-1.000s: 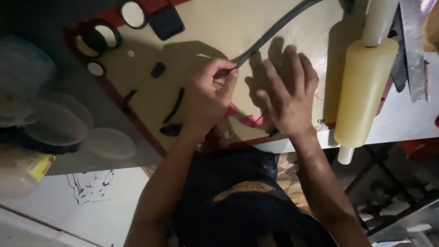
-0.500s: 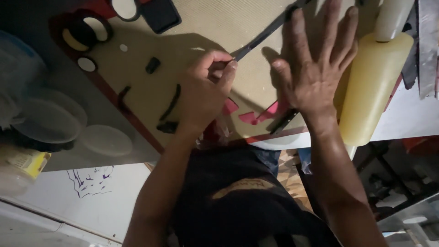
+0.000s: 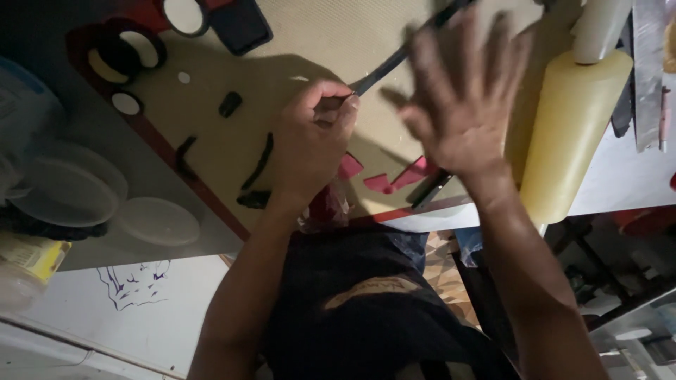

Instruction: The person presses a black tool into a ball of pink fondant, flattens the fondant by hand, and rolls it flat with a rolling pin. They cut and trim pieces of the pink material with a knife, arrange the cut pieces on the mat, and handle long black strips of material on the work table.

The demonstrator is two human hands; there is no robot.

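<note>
My left hand (image 3: 310, 141) is closed in a pinch on the near end of a long, thin dark strip (image 3: 394, 63) that runs up and to the right across a beige mat (image 3: 232, 127) with a red border. My right hand (image 3: 465, 105) hovers over the mat to the right of it, fingers spread and blurred, holding nothing. Small red cut-out pieces (image 3: 398, 176) lie on the mat below both hands. Curved black pieces (image 3: 260, 162) lie left of my left hand.
A pale yellow rolling pin (image 3: 577, 127) lies along the mat's right side. Black rings (image 3: 127, 53) and a black rectangular piece (image 3: 239, 24) sit at the top left. Round clear plastic lids (image 3: 158, 222) and a yellow container (image 3: 28, 260) are at the left. My dark-clothed lap fills the bottom.
My right hand has lifted off the mat and moved up and to the right with fingers spread. My left hand keeps its pinch on the dark strip.
</note>
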